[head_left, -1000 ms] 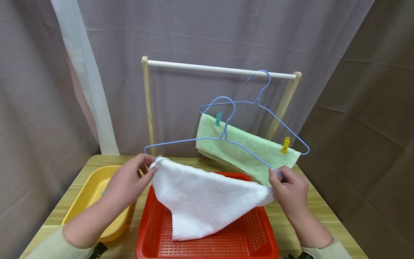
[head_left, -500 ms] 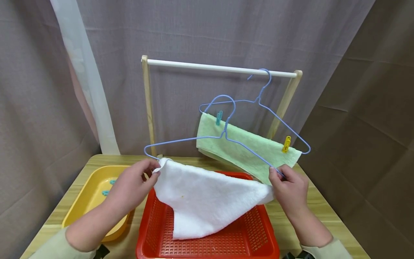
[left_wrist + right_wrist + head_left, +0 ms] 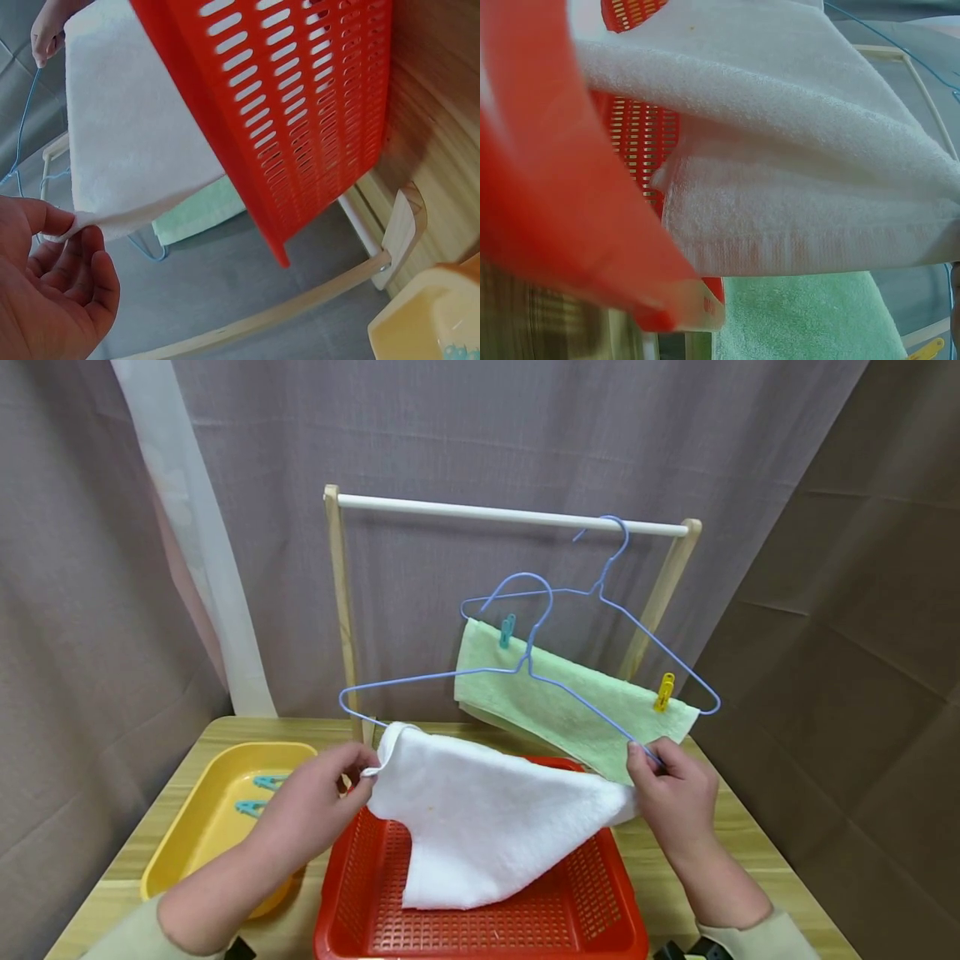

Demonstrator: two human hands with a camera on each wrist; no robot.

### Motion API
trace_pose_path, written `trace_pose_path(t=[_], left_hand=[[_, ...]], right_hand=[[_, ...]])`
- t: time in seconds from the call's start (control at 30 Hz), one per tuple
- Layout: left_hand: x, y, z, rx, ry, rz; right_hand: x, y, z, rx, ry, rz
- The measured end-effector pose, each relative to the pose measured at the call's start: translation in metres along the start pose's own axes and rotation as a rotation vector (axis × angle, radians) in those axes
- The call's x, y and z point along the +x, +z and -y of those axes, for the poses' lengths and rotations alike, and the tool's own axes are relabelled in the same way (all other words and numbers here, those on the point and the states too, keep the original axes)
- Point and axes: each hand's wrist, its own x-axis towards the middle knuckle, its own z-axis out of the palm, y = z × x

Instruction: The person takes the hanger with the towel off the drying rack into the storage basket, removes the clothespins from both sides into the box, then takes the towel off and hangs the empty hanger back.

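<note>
A white towel (image 3: 495, 818) is draped over the lower bar of a blue wire hanger (image 3: 420, 677), held up above the red basket (image 3: 330, 893). At the towel's upper left corner, my left hand (image 3: 318, 797) pinches the edge between thumb and forefinger; the left wrist view shows this pinch (image 3: 64, 277) closely. My right hand (image 3: 675, 797) grips the hanger's right end, next to the towel's right side. In the right wrist view the towel (image 3: 795, 150) hangs in folds, and only a sliver of that hand shows at the edge.
Behind, a light green towel (image 3: 555, 693) hangs on another blue hanger (image 3: 660, 647) with a teal clothespin (image 3: 507, 631) and a yellow clothespin (image 3: 664, 692). That hanger hooks over the rack's white rod (image 3: 465, 512). Left stands a yellow tray (image 3: 195, 827) holding teal clothespins (image 3: 251, 808).
My left hand has drawn the towel's corner slightly right and down along the hanger, baring more of its left end. The held hanger has shifted slightly up and right. More clothespins show in the tray.
</note>
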Motion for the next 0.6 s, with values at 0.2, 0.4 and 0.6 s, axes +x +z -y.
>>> trace_pose_path(t=[0.2, 0.4, 0.6], left_hand=[[-0.003, 0.005, 0.003, -0.002, 0.04, 0.015], [-0.006, 0.009, 0.003, 0.005, 0.051, 0.033], [-0.01, 0.014, 0.004, 0.008, 0.037, 0.062]], right_hand=[[0.0, 0.0, -0.001, 0.006, 0.009, -0.003], [-0.001, -0.001, -0.001, 0.002, 0.017, -0.01], [0.0, -0.002, -0.002, -0.006, 0.034, -0.005]])
